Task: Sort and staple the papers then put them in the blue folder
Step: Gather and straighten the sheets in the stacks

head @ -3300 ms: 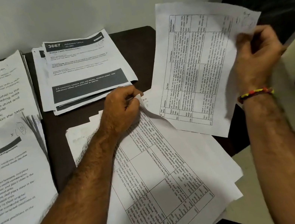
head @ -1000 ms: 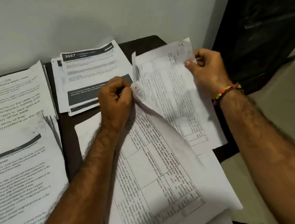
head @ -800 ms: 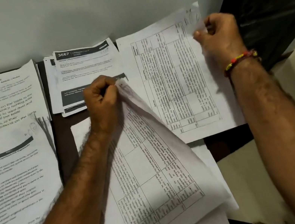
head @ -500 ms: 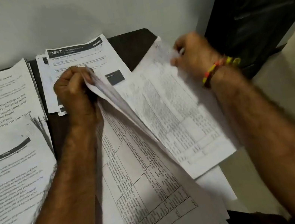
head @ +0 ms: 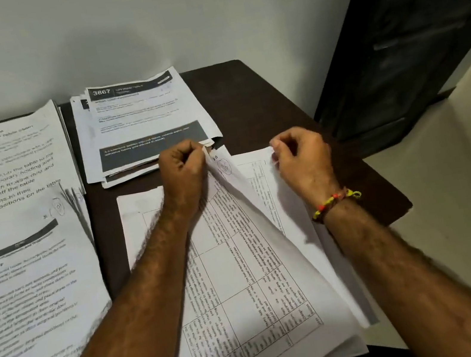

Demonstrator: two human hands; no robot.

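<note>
The left hand [head: 184, 171] pinches the top corner of a table sheet [head: 244, 271], lifting it off the stack [head: 345, 344] beneath both forearms. The right hand [head: 303, 157], fingers curled, pinches the top corner of the next sheet [head: 261, 173], which lies just right of the lifted one. Just beyond the left hand sits a pile headed "3667" [head: 142, 122] on the dark counter [head: 262, 104]. Further left of that hand lie two more piles [head: 20, 247]. A beaded bracelet [head: 334, 203] circles the right wrist.
</note>
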